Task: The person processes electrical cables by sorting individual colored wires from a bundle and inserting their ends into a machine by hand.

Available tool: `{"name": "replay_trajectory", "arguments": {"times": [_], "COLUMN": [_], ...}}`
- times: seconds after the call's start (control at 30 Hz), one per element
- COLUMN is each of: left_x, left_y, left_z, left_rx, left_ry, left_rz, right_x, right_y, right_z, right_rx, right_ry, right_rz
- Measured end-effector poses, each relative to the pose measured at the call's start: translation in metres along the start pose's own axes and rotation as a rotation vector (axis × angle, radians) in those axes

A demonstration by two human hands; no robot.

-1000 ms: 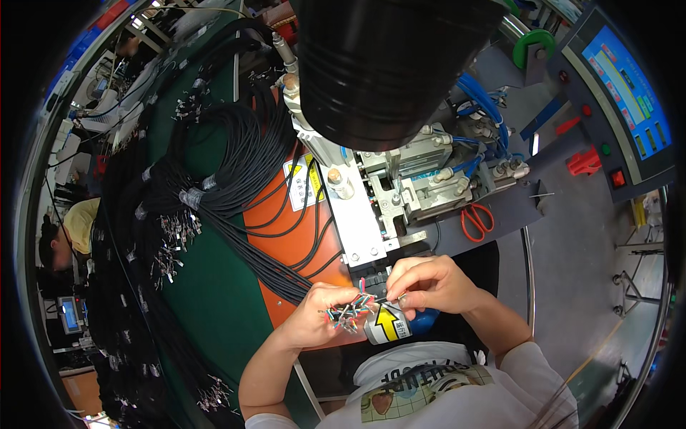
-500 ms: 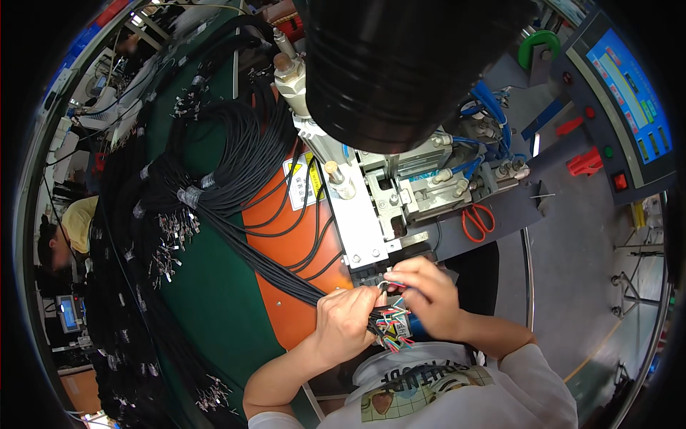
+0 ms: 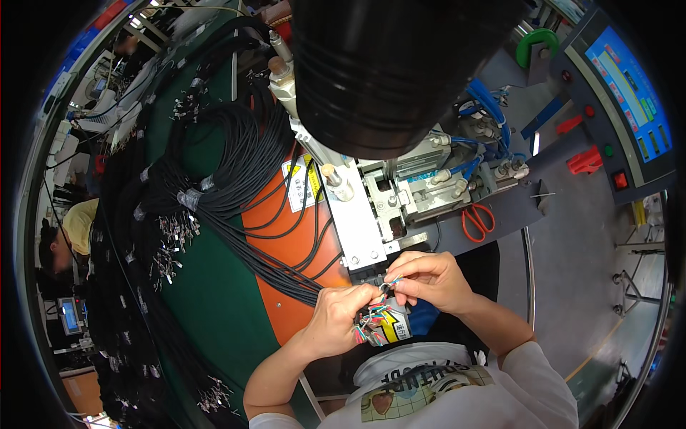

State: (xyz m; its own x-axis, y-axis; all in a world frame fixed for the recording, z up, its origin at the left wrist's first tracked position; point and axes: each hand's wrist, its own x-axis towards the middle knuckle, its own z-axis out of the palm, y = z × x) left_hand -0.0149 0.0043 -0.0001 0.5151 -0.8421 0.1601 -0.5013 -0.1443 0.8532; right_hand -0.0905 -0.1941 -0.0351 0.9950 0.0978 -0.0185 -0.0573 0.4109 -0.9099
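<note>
My left hand (image 3: 337, 315) is closed around a bundle of black cables (image 3: 282, 277), just below the front end of a metal machine (image 3: 359, 218). Stripped coloured wire ends (image 3: 371, 322), red, white and teal, fan out beneath its fingers. With thumb and forefinger my right hand (image 3: 429, 282) pinches a few thin coloured wires (image 3: 391, 285) close to the left fingertips. Behind these wires shows a label with a yellow arrow (image 3: 393, 326). The fingers hide where the pinched wires join their cable.
Coiled black cables (image 3: 236, 154) with bare wire ends lie on the green table (image 3: 207, 300) and orange panel (image 3: 268, 222). Red-handled scissors (image 3: 477, 222) lie right of the machine. A big black cylinder (image 3: 386, 79) hangs above it. A control screen (image 3: 632, 93) stands at right.
My left hand has turned, and the coloured wire ends have swung left and slightly up, uncovering the yellow-arrow label. My right fingers have drawn together on the thin wires.
</note>
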Motion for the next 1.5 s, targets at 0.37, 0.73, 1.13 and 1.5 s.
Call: {"name": "replay_trajectory", "arguments": {"times": [0.37, 0.73, 1.13, 1.5], "left_x": [0.001, -0.007, 0.010, 0.007], "left_y": [0.006, 0.015, 0.023, 0.019], "left_z": [-0.004, 0.017, 0.011, 0.014], "left_rx": [0.075, 0.628, 0.766, 0.786], "left_ry": [-0.145, 0.042, -0.105, -0.070], "left_rz": [-0.163, 0.103, 0.067, 0.071], "right_x": [0.003, 0.000, 0.005, 0.002], "right_y": [-0.009, -0.007, -0.010, 0.004], "right_z": [-0.008, 0.009, 0.009, 0.000], "right_rx": [-0.281, -1.263, -1.403, -1.232], "right_ry": [-0.063, 0.106, 0.061, 0.133], "right_rz": [0.009, -0.342, -0.373, -0.395]}}
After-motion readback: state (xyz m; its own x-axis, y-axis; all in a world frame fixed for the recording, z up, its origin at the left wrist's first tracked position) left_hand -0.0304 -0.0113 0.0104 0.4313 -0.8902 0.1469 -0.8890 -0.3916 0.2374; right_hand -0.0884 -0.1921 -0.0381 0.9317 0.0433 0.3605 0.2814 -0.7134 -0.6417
